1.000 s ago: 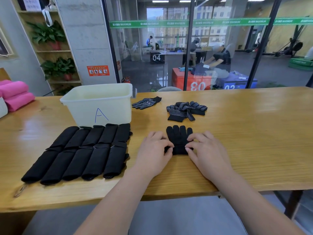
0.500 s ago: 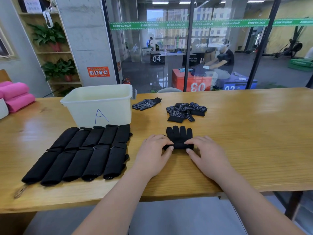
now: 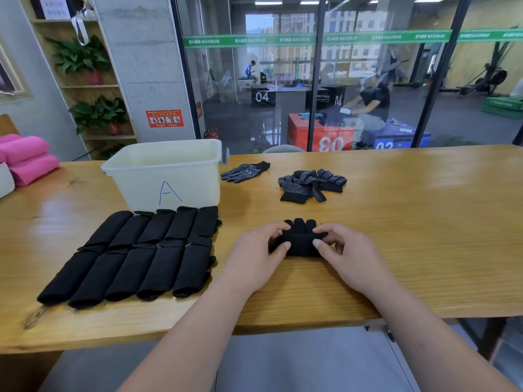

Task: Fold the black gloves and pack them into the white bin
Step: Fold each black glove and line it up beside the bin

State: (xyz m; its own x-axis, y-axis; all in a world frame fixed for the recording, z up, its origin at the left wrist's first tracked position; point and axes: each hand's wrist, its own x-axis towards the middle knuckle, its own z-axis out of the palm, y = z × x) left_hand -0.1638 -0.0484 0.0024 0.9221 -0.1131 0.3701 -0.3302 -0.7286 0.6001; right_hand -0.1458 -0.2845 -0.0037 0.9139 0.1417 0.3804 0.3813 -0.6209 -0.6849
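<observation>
Evidently the fold has begun: a second ago the black knitted glove (image 3: 301, 242) lay flat on the long wooden table (image 3: 424, 227) with both palms spread over its cuff, and now the cuff end has been lifted and turned up toward the finger tips, so the piece looks shorter and thicker; the left hand (image 3: 254, 250) and the right hand (image 3: 349, 250) sit close together, one at each side of it, each pinching the doubled edge between thumb and curled fingers; the glove is on the table just in front of the person, well apart from the white plastic bin marked with a blue letter A (image 3: 198, 182), which stands at the far left; for the task this reads as one fold half made, with this piece not yet ready for packing; two rows of folded black gloves (image 3: 135, 256) lie just in front of the bin, outside it, while a small heap of dotted black gloves (image 3: 311, 183) and a single dotted glove (image 3: 245, 171) wait unfolded farther back; whether the held piece is one glove or a stacked pair cannot be told, since its layers merge into plain black and the fingers cover the crease; the bin's front wall hides its floor, so what lies inside cannot be seen; a pale object (image 3: 4, 179) beside the pink rolls of soft material (image 3: 28, 159) is cut off by the left edge.
</observation>
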